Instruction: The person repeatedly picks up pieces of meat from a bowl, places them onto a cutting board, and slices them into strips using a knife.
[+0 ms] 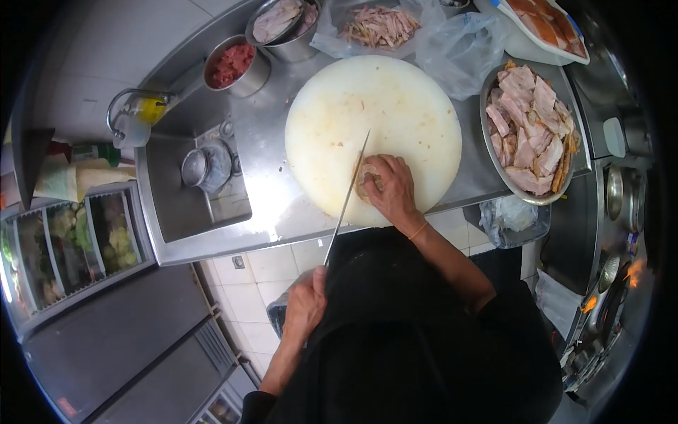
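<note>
A long knife (346, 201) is in my left hand (304, 309), which is closed round its handle near the front edge of the counter. The blade slants up and to the right over a round white chopping board (367, 92), its tip near the board's middle. My right hand (394, 189) presses a small light-brown piece of food (363, 185) onto the board with bent fingers. This piece lies right beside the blade; its kind I cannot make out, and the fingers partly cover it. A few brown crumbs dot the board.
An oval metal tray (489, 138) of sliced cooked meat stands right of the board. Behind are a metal bowl (254, 79) of red meat, a plastic bag (330, 35) with meat strips and a crumpled bag (462, 60). At left are a sink (185, 219) and tap (113, 106). A flame (634, 273) burns far right.
</note>
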Demonstrator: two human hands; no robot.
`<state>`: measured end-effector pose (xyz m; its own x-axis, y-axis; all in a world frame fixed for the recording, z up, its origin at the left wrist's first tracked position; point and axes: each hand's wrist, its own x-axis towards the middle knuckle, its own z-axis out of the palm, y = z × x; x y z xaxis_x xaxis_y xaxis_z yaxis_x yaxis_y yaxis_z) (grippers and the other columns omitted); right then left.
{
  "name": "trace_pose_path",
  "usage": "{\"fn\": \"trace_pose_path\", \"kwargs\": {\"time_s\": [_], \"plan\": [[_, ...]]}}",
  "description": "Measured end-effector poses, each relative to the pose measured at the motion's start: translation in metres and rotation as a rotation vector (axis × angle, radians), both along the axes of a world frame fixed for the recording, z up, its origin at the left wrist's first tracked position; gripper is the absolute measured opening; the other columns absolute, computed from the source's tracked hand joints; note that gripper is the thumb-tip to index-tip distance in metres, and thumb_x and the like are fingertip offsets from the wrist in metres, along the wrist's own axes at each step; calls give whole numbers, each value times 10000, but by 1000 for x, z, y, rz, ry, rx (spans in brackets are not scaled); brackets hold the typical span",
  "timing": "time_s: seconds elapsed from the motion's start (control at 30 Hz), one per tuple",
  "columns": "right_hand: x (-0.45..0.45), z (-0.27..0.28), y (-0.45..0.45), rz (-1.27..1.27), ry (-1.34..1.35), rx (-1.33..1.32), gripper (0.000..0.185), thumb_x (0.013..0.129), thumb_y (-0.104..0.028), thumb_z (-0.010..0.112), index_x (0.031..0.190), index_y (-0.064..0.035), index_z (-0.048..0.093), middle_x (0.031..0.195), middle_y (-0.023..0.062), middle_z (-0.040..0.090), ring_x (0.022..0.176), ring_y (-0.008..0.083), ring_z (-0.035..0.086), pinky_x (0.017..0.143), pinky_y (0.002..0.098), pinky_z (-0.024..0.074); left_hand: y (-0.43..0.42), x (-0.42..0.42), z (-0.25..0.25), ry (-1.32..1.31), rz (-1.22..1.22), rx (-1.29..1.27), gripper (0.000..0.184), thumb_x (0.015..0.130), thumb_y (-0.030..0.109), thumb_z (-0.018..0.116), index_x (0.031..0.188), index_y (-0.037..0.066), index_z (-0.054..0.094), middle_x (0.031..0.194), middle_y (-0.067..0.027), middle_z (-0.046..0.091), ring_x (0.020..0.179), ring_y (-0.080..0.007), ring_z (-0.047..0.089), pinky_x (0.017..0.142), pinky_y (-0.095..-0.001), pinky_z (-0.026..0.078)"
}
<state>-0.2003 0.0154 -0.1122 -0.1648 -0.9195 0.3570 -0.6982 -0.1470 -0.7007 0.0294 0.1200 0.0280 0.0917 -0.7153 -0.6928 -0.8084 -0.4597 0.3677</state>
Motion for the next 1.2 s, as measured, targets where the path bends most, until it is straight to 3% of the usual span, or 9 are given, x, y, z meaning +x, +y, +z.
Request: {"fn": "trace_pose_path", "kwargs": {"time_s": [0.2, 0.33, 0.43, 0.53, 0.63, 0.73, 1.07, 1.2], "plan": [[-1, 0, -2, 4, -18, 21, 301, 820, -88, 689, 1119, -56, 669, 1103, 113, 657, 960, 334, 599, 858, 441, 489, 9, 1, 8, -98, -51, 23, 602, 1099, 457, 370, 1000, -39, 697, 908, -353, 671, 946, -574, 626, 840, -602, 486], [0, -2, -4, 1, 82, 7, 278, 814, -103, 658, 1091, -92, 664, 1068, 70, 646, 944, 281, 596, 805, 416, 477, 17, 3, 21, -188, -73, 73, 585, 1102, 432, 365, 968, -29, 698, 893, -346, 676, 924, -576, 627, 828, -617, 490], [0, -1, -5, 27, 83, 34, 271, 813, -100, 653, 1084, -93, 663, 1058, 69, 643, 940, 281, 597, 799, 415, 475, 3, -8, 5, -22, -113, -33, 600, 1103, 436, 359, 951, -40, 692, 859, -360, 664, 908, -583, 623, 816, -624, 482], [-1, 0, -4, 32, 41, 26, 272, 816, -102, 649, 1088, -91, 657, 1053, 75, 641, 940, 289, 599, 819, 424, 481, -23, -22, -18, -39, -162, -38, 613, 1103, 442, 343, 947, -37, 692, 844, -366, 658, 887, -588, 619, 808, -626, 475], [-2, 2, -6, 21, -12, 11, 278, 820, -104, 645, 1098, -86, 650, 1052, 82, 641, 943, 298, 600, 843, 435, 487, -30, -22, -25, -94, -100, -89, 674, 1115, 456, 317, 846, -80, 626, 752, -357, 608, 792, -575, 604, 720, -577, 463], [-1, 0, -2, -9, -51, 16, 292, 818, -100, 646, 1109, -80, 642, 1049, 93, 642, 949, 306, 600, 861, 438, 491, -22, -24, -2, -42, -11, -38, 629, 1104, 461, 324, 932, -32, 675, 840, -352, 658, 877, -589, 611, 806, -624, 466], [2, -6, -5, -21, -11, -22, 275, 775, -77, 667, 1048, -72, 631, 1016, 100, 635, 937, 313, 601, 834, 433, 501, 16, -7, 16, -126, -107, -39, 474, 1094, 364, 430, 929, -11, 669, 834, -336, 672, 802, -569, 635, 763, -624, 493], [1, -6, -6, -6, 12, -25, 290, 764, -67, 669, 1051, -69, 628, 1027, 103, 632, 938, 308, 602, 834, 426, 502, 17, -5, -5, -164, -259, -75, 434, 1076, 395, 484, 1004, 20, 692, 852, -334, 681, 788, -567, 652, 755, -621, 525]]}}
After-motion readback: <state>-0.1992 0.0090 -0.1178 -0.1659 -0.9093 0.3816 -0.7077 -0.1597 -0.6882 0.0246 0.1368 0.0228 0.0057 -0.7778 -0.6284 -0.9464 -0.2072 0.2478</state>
